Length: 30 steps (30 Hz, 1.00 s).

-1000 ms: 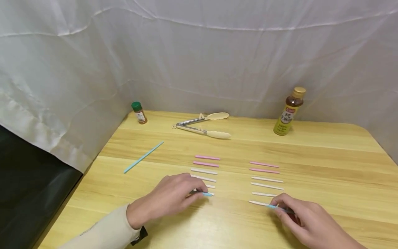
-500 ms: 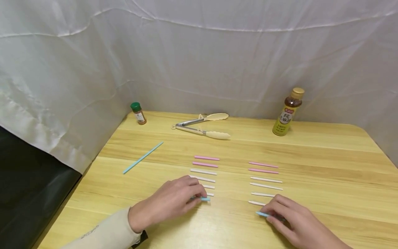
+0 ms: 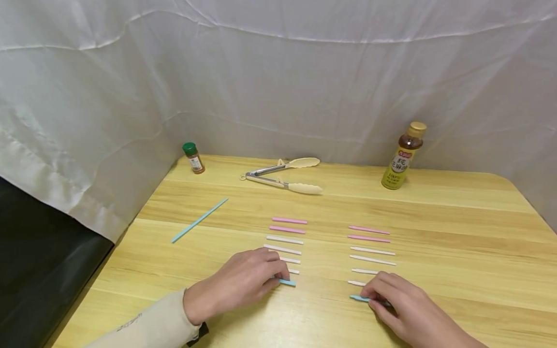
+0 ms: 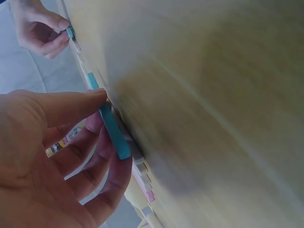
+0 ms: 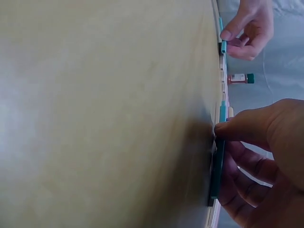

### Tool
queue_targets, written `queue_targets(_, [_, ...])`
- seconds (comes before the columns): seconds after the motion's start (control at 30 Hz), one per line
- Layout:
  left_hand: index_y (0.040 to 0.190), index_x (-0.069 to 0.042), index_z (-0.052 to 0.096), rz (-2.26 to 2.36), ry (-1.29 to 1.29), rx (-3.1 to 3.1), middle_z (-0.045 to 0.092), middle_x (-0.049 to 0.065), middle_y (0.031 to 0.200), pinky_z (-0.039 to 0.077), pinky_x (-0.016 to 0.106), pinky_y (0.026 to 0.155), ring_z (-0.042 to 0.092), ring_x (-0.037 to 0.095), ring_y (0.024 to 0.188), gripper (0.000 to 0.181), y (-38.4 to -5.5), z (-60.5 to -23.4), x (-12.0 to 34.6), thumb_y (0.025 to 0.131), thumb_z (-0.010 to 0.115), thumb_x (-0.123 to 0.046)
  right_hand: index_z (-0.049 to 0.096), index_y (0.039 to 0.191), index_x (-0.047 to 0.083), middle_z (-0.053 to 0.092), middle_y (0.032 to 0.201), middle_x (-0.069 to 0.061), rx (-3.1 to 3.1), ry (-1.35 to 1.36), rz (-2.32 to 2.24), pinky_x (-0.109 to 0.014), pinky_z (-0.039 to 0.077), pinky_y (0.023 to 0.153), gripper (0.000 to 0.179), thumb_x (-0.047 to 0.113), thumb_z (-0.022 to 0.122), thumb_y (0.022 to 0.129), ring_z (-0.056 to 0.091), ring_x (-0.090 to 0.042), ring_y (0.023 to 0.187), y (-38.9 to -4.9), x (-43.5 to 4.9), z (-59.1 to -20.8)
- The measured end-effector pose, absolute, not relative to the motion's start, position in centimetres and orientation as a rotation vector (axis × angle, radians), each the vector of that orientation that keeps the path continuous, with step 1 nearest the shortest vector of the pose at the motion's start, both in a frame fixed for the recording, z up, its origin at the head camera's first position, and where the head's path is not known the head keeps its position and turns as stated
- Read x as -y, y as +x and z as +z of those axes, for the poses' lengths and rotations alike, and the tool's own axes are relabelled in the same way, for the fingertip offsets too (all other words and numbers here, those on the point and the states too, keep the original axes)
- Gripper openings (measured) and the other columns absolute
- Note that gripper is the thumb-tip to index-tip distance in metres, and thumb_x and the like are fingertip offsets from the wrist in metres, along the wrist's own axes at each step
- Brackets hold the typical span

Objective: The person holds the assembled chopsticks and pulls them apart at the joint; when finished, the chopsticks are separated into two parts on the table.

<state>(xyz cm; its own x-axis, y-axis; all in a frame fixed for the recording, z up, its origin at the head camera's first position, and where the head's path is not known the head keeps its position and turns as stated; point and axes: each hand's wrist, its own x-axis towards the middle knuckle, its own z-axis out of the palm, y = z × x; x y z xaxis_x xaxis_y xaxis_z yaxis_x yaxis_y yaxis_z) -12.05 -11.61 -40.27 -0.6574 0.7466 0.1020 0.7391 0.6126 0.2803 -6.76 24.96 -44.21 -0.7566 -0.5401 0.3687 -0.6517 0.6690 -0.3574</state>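
My left hand [image 3: 243, 278] pinches a short light-blue stick [image 3: 288, 282] between thumb and fingers, just on the near side of a column of short white sticks [image 3: 283, 249] and pink sticks [image 3: 288, 229]. In the left wrist view, the thumb presses on that blue stick [image 4: 114, 130]. On the right, my right hand [image 3: 404, 307] pinches another light-blue stick [image 3: 359, 298], whose exposed end narrows. It is low over or on the table, below a second column of white sticks [image 3: 372, 260] and pink sticks [image 3: 369, 239]. My fingers partly cover both blue sticks.
A longer light-blue stick [image 3: 200, 220] lies slanted at the left of the wooden table [image 3: 470, 232]. Behind are tongs [image 3: 283, 176], a green-capped spice jar [image 3: 194, 158] and a sauce bottle [image 3: 402, 157]. A pale curtain [image 3: 278, 87] hangs beyond the table.
Both hands have brought their blue sticks slightly nearer to me, off the nearest white sticks. The right hand has also shifted left, so its blue stick's tip nearly lines up with the column.
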Motion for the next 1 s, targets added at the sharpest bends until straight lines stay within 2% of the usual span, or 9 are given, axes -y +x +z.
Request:
queue_targets(0.07, [0.104, -0.025, 0.079, 0.467, 1.296, -2.803, 0.075, -0.013, 0.105, 0.056, 0.021, 0.082, 0.066, 0.003, 0.096, 0.011, -12.1, -40.4, 11.6, 0.099, 0.082, -0.015, 0.069, 0.107, 0.037, 0.062, 0.104, 0.025, 2.643, 0.97, 0.692, -0.012, 0.045, 0.072, 0.047, 0.002, 0.09, 0.084, 0.052, 0.007, 0.09, -6.8, -25.0, -44.2])
queue_targets(0.13, [0.104, -0.025, 0.079, 0.461, 1.306, -2.808, 0.074, -0.013, 0.104, 0.06, 0.027, 0.093, 0.067, 0.002, 0.098, 0.011, -12.1, -40.5, 11.6, 0.099, 0.082, -0.015, 0.07, 0.107, 0.036, 0.062, 0.105, 0.025, 2.635, 0.977, 0.688, -0.011, 0.045, 0.073, 0.047, 0.001, 0.091, 0.084, 0.052, 0.007, 0.09, -6.9, -25.0, -44.2])
queue_targets(0.27, [0.104, -0.025, 0.079, 0.459, 1.318, -2.813, 0.074, -0.013, 0.104, 0.06, 0.035, 0.104, 0.066, 0.0, 0.097, 0.011, -12.1, -40.6, 11.6, 0.099, 0.083, -0.016, 0.071, 0.107, 0.036, 0.062, 0.105, 0.024, 2.64, 0.986, 0.68, -0.011, 0.045, 0.073, 0.047, 0.0, 0.091, 0.083, 0.052, 0.006, 0.09, -6.9, -25.0, -44.2])
queue_targets(0.5, [0.108, -0.026, 0.079, 0.531, 1.199, -2.783, 0.073, -0.015, 0.105, 0.056, 0.021, 0.081, 0.062, 0.0, 0.095, 0.008, -12.4, -40.2, 12.0, 0.101, 0.08, -0.021, 0.072, 0.107, 0.036, 0.062, 0.106, 0.024, 2.684, 0.98, 0.678, -0.018, 0.05, 0.07, 0.044, 0.003, 0.09, 0.086, 0.051, 0.007, 0.09, -7.0, -25.0, -44.1])
queue_targets(0.7, [0.115, -0.02, 0.079, 0.665, 1.005, -2.848, 0.077, -0.01, 0.109, 0.06, 0.028, 0.086, 0.07, 0.005, 0.098, 0.011, -14.7, -39.4, 14.9, 0.104, 0.075, -0.019, 0.072, 0.107, 0.036, 0.061, 0.106, 0.024, 2.684, 0.98, 0.684, -0.019, 0.05, 0.07, 0.044, 0.002, 0.089, 0.086, 0.051, 0.007, 0.091, -7.0, -25.0, -44.1])
queue_targets(0.83, [0.115, -0.016, 0.079, 0.74, 0.802, -2.946, 0.078, -0.003, 0.112, 0.062, 0.033, 0.085, 0.072, 0.011, 0.097, 0.013, -17.0, -39.2, 18.9, 0.103, 0.075, -0.012, 0.072, 0.107, 0.035, 0.061, 0.106, 0.024, 2.684, 0.979, 0.68, -0.019, 0.05, 0.07, 0.044, 0.001, 0.089, 0.086, 0.051, 0.007, 0.091, -6.9, -25.0, -44.1])
queue_targets(1.0, [0.117, -0.009, 0.077, 0.734, 0.567, -3.015, 0.078, 0.005, 0.112, 0.061, 0.043, 0.083, 0.072, 0.02, 0.096, 0.015, -19.3, -39.0, 24.4, 0.102, 0.075, -0.011, 0.072, 0.107, 0.035, 0.061, 0.106, 0.024, 2.689, 0.975, 0.675, -0.02, 0.051, 0.07, 0.043, 0.001, 0.089, 0.086, 0.051, 0.007, 0.091, -6.9, -25.0, -44.0])
